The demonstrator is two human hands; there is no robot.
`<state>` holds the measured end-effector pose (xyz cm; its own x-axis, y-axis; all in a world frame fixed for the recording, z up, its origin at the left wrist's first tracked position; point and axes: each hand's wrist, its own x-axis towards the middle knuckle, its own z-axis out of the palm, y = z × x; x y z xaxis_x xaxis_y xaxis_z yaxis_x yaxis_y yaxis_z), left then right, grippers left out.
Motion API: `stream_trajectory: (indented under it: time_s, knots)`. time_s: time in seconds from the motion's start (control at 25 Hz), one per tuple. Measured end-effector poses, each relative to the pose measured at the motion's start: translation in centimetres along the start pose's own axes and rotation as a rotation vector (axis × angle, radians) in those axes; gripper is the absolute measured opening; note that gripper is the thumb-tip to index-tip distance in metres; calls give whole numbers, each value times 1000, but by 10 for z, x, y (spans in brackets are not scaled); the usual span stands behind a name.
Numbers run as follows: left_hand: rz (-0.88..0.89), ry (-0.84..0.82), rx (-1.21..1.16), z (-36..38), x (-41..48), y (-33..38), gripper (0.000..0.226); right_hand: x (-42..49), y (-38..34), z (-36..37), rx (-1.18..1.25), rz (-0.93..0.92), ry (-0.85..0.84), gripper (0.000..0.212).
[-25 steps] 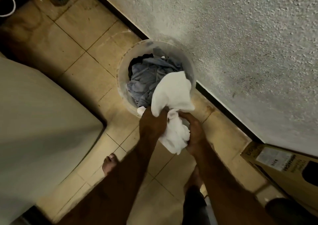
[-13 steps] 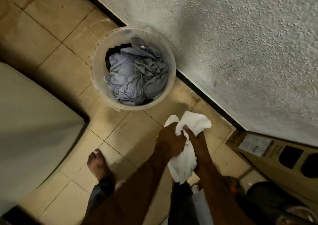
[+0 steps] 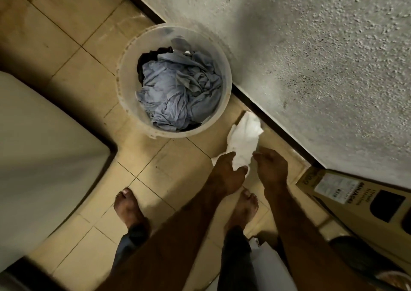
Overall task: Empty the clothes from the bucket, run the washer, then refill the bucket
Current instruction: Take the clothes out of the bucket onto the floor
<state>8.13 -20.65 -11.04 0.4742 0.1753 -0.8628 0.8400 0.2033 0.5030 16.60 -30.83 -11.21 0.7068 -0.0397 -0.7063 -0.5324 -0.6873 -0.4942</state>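
Emptying the bucket [image 3: 125, 77]: left hand [image 3: 226, 172] grips a white cloth [image 3: 244, 135], right hand [image 3: 272, 168] loosely curled beside it, empty. Blue clothes [image 3: 178, 90] beyond the hands seem next.

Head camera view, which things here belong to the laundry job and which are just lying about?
Part of the job:
bucket
blue-grey clothes in it
white cloth, in the grip of the left hand
white appliance at left, likely the washer

Just lying about:
cardboard box by the wall
dark object below it, too dim to identify
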Motion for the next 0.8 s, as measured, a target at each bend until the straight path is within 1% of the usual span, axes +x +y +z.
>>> stream_trajectory:
  time_s: [0.12, 0.2, 0.24, 0.36, 0.4, 0.44, 0.52, 0.56, 0.6, 0.68, 0.72, 0.8]
  knots:
    - [61, 91, 8, -24, -2, -7, 54, -12, -32, 35, 34, -53, -94, 23]
    - [114, 195, 45, -53, -4, -10, 48, -17, -60, 71, -14, -136, -169, 24]
    - [147, 244, 71, -71, -2, -11, 47, -19, -72, 88, -62, -198, -181, 26]
    - [223, 362, 97, -132, 6, -13, 42, -15, -106, 136, -343, -536, -50, 36]
    - [247, 399, 95, -151, 7, -12, 39, -12, -117, 150, -422, -617, -23, 41]
    - [270, 439, 97, -166, 9, -13, 36, -7, -128, 161, -492, -656, -9, 48]
    - [312, 480, 109, -191, 12, -16, 33, 8, -147, 181, -649, -635, -24, 65]
    - [317, 481, 111, -199, 13, -16, 33, 15, -154, 191, -718, -601, -51, 71]
    - [319, 478, 115, -205, 15, -17, 34, 21, -159, 198, -764, -567, -79, 73]
    - [322, 469, 120, -210, 13, -17, 36, 28, -161, 208, -770, -515, -112, 64]
    - [333, 463, 115, -211, 12, -17, 37, 30, -159, 210, -763, -491, -98, 58]
    - [334, 455, 93, -211, 11, -18, 37, 30, -155, 212, -731, -472, -26, 52]
